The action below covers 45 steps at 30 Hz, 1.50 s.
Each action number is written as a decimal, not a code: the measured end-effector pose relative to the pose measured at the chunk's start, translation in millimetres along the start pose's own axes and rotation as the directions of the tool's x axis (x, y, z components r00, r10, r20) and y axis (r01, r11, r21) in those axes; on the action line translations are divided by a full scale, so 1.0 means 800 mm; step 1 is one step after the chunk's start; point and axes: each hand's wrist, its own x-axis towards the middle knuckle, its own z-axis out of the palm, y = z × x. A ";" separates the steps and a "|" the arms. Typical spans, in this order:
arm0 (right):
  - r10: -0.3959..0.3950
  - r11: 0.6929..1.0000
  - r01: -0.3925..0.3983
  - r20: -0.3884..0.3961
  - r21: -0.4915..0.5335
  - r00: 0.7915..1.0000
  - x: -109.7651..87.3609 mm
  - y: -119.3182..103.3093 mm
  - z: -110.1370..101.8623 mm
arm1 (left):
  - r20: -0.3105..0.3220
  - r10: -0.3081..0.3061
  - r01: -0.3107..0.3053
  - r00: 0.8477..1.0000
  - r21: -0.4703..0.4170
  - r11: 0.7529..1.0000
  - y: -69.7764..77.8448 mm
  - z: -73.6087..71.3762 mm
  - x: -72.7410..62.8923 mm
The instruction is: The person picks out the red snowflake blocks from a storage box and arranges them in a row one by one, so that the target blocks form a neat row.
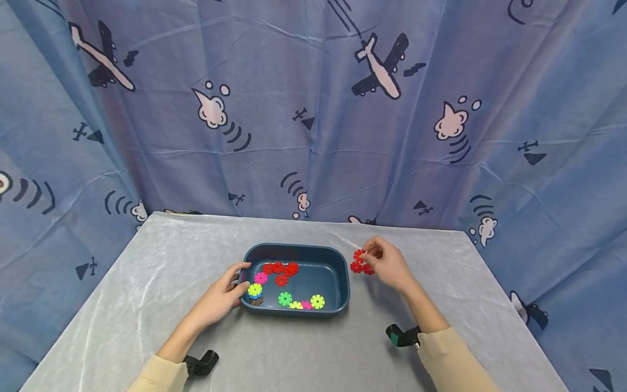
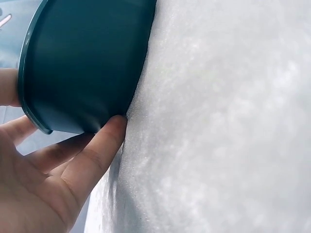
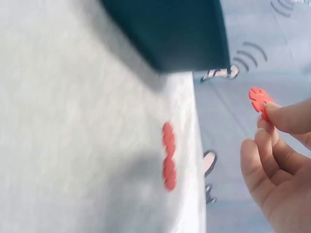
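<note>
A dark teal plastic tray (image 1: pixel 313 313) stands on the table. My left hand (image 1: pixel 221 296) grips its left end, with fingers at the rim and others against the outer wall, as the left wrist view shows. To the right of the tray, my right hand (image 1: pixel 389 264) pinches a red notched plastic disc (image 3: pixel 260 99) between thumb and fingertips, raised above the table. Below it, two more red discs (image 1: pixel 356 267) lie on the cloth. Inside the tray are several red discs (image 1: pixel 278 267), a pink disc (image 1: pixel 260 278), a green disc (image 1: pixel 285 298), yellow ones (image 1: pixel 317 301) and a brown one (image 1: pixel 257 300).
A pale grey cloth (image 1: pixel 294 359) covers the table. Behind it and at both sides hangs a blue curtain (image 1: pixel 274 136) printed with planes. Black camera mounts (image 1: pixel 202 363) are worn at both wrists, near beige sleeves (image 1: pixel 455 359).
</note>
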 end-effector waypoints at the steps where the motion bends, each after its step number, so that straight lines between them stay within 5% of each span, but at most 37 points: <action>1: 0.018 1.000 -0.018 -0.002 0.006 1.000 0.000 0.005 -0.002 | -0.001 -0.001 0.001 1.000 -0.001 1.000 0.000 0.000 0.000; 18: 0.165 0.986 -0.163 0.046 -0.041 0.985 -0.003 0.087 -0.014 | -0.007 -0.003 0.003 1.000 -0.004 1.000 -0.002 0.000 0.001; 31: 0.207 0.967 -0.190 0.089 -0.172 0.974 0.003 0.092 -0.018 | -0.004 0.003 -0.003 1.000 0.005 1.000 -0.001 0.000 0.001; 45: 0.186 0.958 -0.174 0.036 -0.228 0.982 0.007 0.088 -0.020 | -0.005 -0.009 0.009 1.000 0.007 1.000 0.002 0.000 0.001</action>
